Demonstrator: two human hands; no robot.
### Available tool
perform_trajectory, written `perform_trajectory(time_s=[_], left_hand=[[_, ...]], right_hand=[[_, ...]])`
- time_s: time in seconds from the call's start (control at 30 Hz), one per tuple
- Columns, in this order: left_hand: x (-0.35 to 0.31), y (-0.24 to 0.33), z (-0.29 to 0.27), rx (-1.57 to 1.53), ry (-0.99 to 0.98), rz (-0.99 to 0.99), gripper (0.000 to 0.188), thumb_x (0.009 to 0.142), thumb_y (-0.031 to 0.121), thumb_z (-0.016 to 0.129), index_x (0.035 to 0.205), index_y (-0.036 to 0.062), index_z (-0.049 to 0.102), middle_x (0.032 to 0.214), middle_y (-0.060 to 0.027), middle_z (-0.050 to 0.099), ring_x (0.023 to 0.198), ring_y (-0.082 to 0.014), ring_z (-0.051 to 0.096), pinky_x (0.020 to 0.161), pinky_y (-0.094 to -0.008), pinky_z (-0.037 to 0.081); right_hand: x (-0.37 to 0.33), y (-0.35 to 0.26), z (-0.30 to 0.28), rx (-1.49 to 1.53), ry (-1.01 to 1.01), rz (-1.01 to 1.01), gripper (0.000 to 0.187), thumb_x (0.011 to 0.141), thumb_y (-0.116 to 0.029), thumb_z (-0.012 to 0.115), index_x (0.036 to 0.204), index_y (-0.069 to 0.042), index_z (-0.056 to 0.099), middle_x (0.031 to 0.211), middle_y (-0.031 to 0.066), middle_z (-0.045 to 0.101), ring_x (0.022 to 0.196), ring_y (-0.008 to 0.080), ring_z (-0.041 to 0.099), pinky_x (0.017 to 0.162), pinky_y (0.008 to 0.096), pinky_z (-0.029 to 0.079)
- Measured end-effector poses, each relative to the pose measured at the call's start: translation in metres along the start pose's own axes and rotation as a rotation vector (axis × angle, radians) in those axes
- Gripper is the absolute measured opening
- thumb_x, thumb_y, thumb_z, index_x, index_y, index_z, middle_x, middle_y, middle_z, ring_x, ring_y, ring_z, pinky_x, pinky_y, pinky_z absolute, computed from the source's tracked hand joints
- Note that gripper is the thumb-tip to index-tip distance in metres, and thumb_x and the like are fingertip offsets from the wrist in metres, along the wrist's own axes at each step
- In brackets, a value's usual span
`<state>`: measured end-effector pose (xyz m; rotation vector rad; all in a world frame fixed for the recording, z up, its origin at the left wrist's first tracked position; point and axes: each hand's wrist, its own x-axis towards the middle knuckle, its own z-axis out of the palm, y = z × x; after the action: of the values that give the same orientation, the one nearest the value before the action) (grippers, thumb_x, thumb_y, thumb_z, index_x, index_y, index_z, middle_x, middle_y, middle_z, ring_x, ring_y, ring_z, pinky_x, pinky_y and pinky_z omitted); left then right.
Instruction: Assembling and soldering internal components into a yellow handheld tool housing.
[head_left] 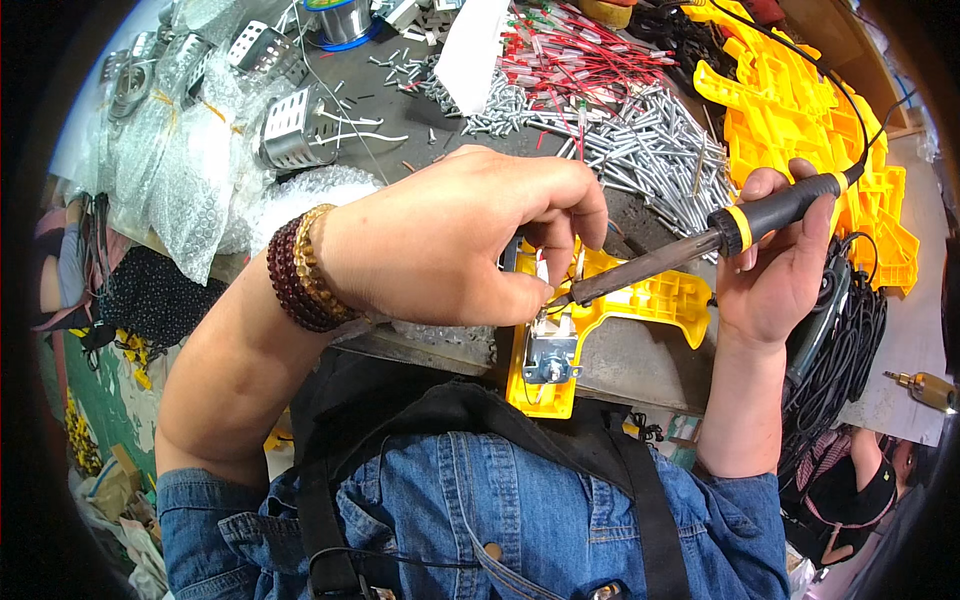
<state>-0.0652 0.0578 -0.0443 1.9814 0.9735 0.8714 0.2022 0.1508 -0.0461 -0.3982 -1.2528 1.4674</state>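
Note:
My right hand point(770, 285) holds a soldering iron point(650, 266) by its black and yellow handle. The iron slants down to the left, its tip close to my left thumb. My left hand point(465, 235), with beaded bracelets at the wrist, reaches over a yellow plastic housing point(655, 298); its fingers are bent and closed. What they pinch is hidden. In the housing sits a metal-cased part point(551, 362), with white pieces and thin wires by the iron's tip. A thin strand runs from a solder spool point(342, 22) down behind my left hand.
Ahead lie piles of metal screws point(655, 150) and red-wired parts point(590, 45). More yellow housings point(790, 110) are stacked at right, above bundled black cables point(860, 340). Bubble wrap point(165, 160) and perforated metal parts point(298, 128) fill the left. The table's near edge meets my apron.

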Motion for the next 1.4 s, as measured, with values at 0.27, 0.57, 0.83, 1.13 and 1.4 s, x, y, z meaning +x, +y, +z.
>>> perform_trajectory(time_s=[0.27, 0.57, 0.83, 1.13, 1.4], left_hand=[[0.0, 0.001, 0.0, -0.043, 0.006, 0.008, 0.039, 0.071, -0.001, 0.074, 0.108, 0.0016, 0.061, 0.094, -0.0067, 0.066, 0.085, -0.0196, 0.067, 0.083, -0.0335, 0.053], [-0.003, 0.004, -0.004, 0.05, 0.044, 0.062, 0.043, 0.069, -0.001, 0.075, 0.11, 0.0015, 0.062, 0.105, -0.0083, 0.064, 0.096, -0.0201, 0.063, 0.089, -0.0335, 0.052], [-0.038, 0.033, -0.059, 0.54, -0.063, -0.072, 0.035, 0.072, 0.013, 0.079, 0.103, 0.007, 0.064, 0.104, -0.0084, 0.064, 0.1, -0.0278, 0.062, 0.094, -0.0394, 0.045], [-0.052, 0.03, -0.057, 0.86, -0.093, -0.176, 0.016, 0.078, 0.009, 0.074, 0.089, 0.0086, 0.062, 0.091, -0.0061, 0.063, 0.094, -0.0312, 0.06, 0.101, -0.0483, 0.038], [-0.037, 0.048, -0.044, 0.546, 0.145, 0.089, 0.014, 0.077, 0.007, 0.076, 0.083, 0.0044, 0.064, 0.079, -0.0068, 0.059, 0.073, -0.0249, 0.055, 0.064, -0.0343, 0.042]], right_hand=[[0.0, -0.001, 0.001, 0.004, -0.004, 0.0, 0.039, 0.11, -0.036, 0.037, 0.133, -0.005, 0.045, 0.099, 0.0192, 0.063, 0.054, 0.0131, 0.051, 0.049, 0.0238, 0.043], [0.0, 0.0, 0.001, 0.0, -0.011, -0.006, 0.039, 0.11, -0.036, 0.038, 0.133, -0.005, 0.046, 0.098, 0.0193, 0.064, 0.054, 0.0134, 0.051, 0.05, 0.0245, 0.043], [-0.001, -0.002, 0.003, 0.018, 0.009, 0.004, 0.04, 0.11, -0.036, 0.037, 0.134, -0.005, 0.044, 0.098, 0.0195, 0.064, 0.054, 0.0145, 0.052, 0.05, 0.0252, 0.043], [0.0, -0.001, 0.003, 0.019, -0.003, -0.003, 0.039, 0.11, -0.035, 0.038, 0.132, -0.004, 0.044, 0.097, 0.0204, 0.063, 0.055, 0.0151, 0.052, 0.05, 0.0257, 0.043], [0.002, 0.0, 0.005, 0.032, -0.003, 0.001, 0.039, 0.11, -0.035, 0.039, 0.131, -0.002, 0.045, 0.096, 0.0213, 0.064, 0.054, 0.0153, 0.052, 0.05, 0.0256, 0.044]])
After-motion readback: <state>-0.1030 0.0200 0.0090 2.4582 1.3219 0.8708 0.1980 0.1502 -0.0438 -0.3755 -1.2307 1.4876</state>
